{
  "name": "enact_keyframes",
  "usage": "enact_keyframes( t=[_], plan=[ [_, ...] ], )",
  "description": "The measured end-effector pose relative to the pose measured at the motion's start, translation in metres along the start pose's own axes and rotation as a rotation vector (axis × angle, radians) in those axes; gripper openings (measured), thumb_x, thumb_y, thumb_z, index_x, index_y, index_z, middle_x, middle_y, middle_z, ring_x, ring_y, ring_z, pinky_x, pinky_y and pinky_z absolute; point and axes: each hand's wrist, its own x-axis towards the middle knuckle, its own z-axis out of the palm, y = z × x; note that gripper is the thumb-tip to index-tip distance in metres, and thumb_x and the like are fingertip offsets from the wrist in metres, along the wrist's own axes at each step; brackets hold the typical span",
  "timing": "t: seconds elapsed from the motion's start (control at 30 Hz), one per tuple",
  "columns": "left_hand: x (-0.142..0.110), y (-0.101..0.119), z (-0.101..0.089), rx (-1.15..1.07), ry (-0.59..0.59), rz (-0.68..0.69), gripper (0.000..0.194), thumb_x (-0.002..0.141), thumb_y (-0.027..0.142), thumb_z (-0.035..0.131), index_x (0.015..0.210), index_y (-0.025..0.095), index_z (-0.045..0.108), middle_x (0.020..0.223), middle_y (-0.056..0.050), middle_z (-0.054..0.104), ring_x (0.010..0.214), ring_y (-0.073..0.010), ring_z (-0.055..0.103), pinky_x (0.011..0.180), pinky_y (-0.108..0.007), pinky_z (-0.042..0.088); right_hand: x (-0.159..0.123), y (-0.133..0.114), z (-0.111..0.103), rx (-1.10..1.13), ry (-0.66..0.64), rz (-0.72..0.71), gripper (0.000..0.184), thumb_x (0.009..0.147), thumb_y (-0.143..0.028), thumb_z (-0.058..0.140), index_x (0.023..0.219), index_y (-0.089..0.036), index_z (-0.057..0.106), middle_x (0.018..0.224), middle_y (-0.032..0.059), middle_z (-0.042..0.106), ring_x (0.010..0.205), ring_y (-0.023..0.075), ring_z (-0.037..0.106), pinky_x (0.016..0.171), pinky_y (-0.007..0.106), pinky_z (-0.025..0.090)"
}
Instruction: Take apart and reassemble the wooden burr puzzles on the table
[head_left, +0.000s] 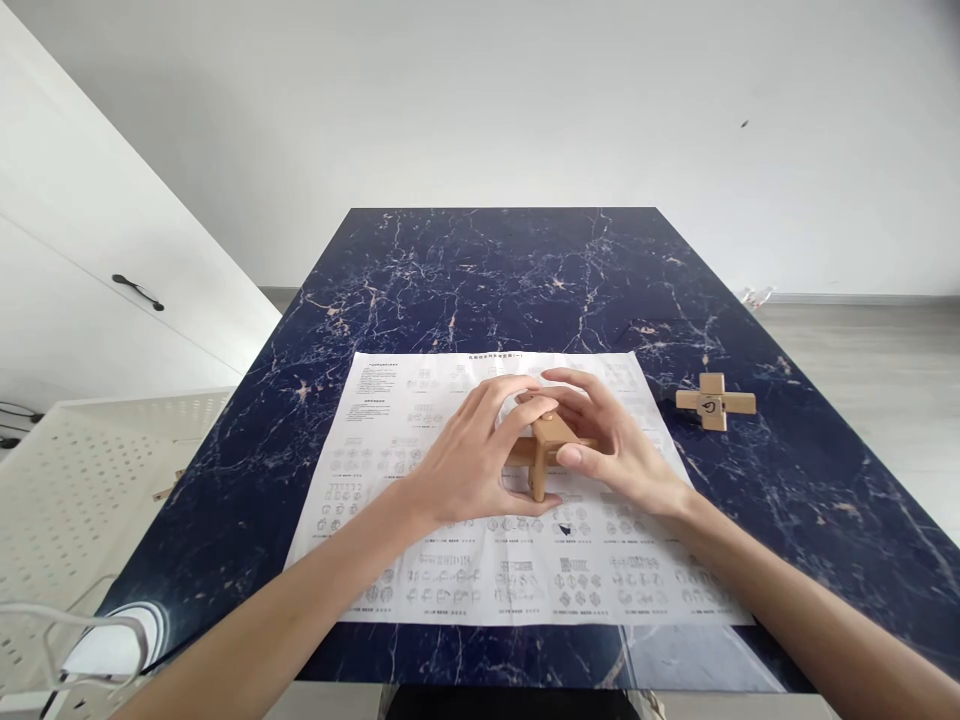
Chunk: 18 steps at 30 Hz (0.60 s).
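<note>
Between my two hands is a wooden interlocking puzzle of light brown bars, held over a white instruction sheet printed with small diagrams. My left hand grips it from the left, fingers over the top and thumb underneath. My right hand closes on it from the right, its thumb and fingers around a bar end. The hands hide part of the puzzle. Off to the right, a second wooden puzzle, cross-shaped with a dark mark on one bar, lies on the table.
The dark blue marble-patterned table has its far edge near a pale wall. Left of it stand a white cabinet with a black handle and a white perforated basket. A white cable hangs at the lower left.
</note>
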Motion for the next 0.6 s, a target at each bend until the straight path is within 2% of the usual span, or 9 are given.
enact_keyframes(
  t=[0.17,0.27,0.33,0.4,0.47,0.6],
  plan=[
    [-0.002,-0.0005,0.0004,-0.06,-0.027,-0.085,0.1,0.08,0.05,0.094,0.159,0.034,0.034,0.159,-0.017,0.046,0.146,-0.0417,0.053,0.112,-0.064,0.057,0.0012,0.0022,-0.0008,0.031,0.005,0.027,0.072,0.091,-0.061,0.083,0.149,-0.034,0.05,0.145,0.0137,0.066,0.119,0.0313,0.073,0.107,0.054,0.059],
    [-0.0036,-0.0031,0.0022,-0.037,0.031,-0.125,0.113,0.075,0.05,0.098,0.162,0.031,0.028,0.159,-0.02,0.045,0.147,-0.0425,0.05,0.114,-0.065,0.055,0.002,0.0056,-0.0025,0.029,0.042,0.039,0.071,0.092,-0.062,0.082,0.148,-0.032,0.05,0.152,0.0156,0.061,0.123,0.0324,0.072,0.106,0.054,0.06],
    [-0.0044,-0.005,0.0034,-0.017,0.085,-0.142,0.112,0.074,0.052,0.098,0.159,0.028,0.029,0.154,-0.02,0.05,0.141,-0.0412,0.056,0.111,-0.063,0.057,0.0033,0.0073,-0.0033,0.056,0.063,0.033,0.07,0.093,-0.062,0.081,0.147,-0.032,0.049,0.155,0.0165,0.058,0.126,0.0332,0.071,0.103,0.053,0.062],
    [-0.0048,-0.0063,0.0039,0.0,0.114,-0.155,0.105,0.075,0.054,0.097,0.154,0.027,0.034,0.142,-0.017,0.059,0.127,-0.037,0.065,0.103,-0.059,0.06,0.0048,0.0076,-0.0034,0.087,0.071,0.027,0.069,0.094,-0.063,0.08,0.146,-0.032,0.048,0.156,0.0169,0.056,0.126,0.0335,0.071,0.102,0.054,0.063],
    [-0.0048,-0.0067,0.0037,0.038,0.096,-0.142,0.091,0.079,0.056,0.094,0.147,0.026,0.04,0.128,-0.013,0.067,0.112,-0.0325,0.071,0.097,-0.054,0.062,0.0059,0.0068,-0.003,0.095,0.074,0.023,0.068,0.094,-0.064,0.079,0.145,-0.031,0.049,0.156,0.0173,0.056,0.123,0.0333,0.073,0.103,0.055,0.063],
    [-0.004,-0.0065,0.0031,0.156,0.051,-0.022,0.057,0.09,0.058,0.084,0.124,0.023,0.056,0.104,-0.007,0.075,0.093,-0.0281,0.074,0.089,-0.049,0.061,0.0067,0.0059,-0.0036,0.062,0.104,0.019,0.065,0.094,-0.066,0.078,0.143,-0.031,0.053,0.154,0.017,0.058,0.123,0.0329,0.073,0.102,0.054,0.064]
  ],
)
